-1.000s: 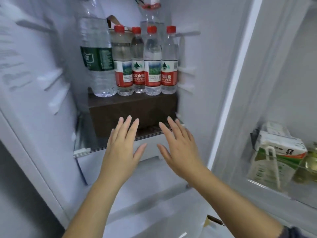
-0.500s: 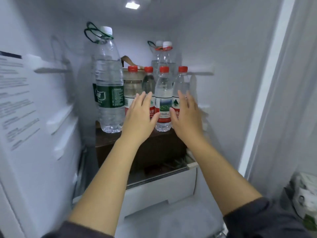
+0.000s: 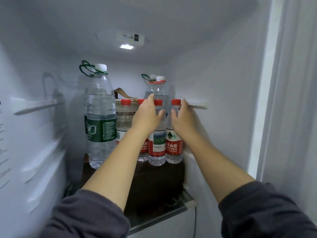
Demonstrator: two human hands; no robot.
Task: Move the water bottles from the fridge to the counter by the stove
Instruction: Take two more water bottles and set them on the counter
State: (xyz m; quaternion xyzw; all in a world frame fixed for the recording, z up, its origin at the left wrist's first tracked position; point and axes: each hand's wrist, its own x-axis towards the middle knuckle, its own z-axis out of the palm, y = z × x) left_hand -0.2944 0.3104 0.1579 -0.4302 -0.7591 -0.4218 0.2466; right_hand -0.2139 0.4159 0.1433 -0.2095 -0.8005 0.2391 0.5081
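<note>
Left hand (image 3: 147, 115) reaches into the fridge (image 3: 223, 74), fingers loosely spread and cupped against the upper part of the small red-capped water bottles (image 3: 157, 134), not closed round any of them. Right hand (image 3: 184, 120) likewise open, curved beside the rightmost bottle (image 3: 174, 141), touching or nearly so. Four red caps in a row, bottles upright on a dark brown box (image 3: 159, 182). Large green-label bottle (image 3: 101, 117) stands left of them, two more tall bottles (image 3: 158, 88) behind. Dark sleeves (image 3: 257, 212) at bottom.
</note>
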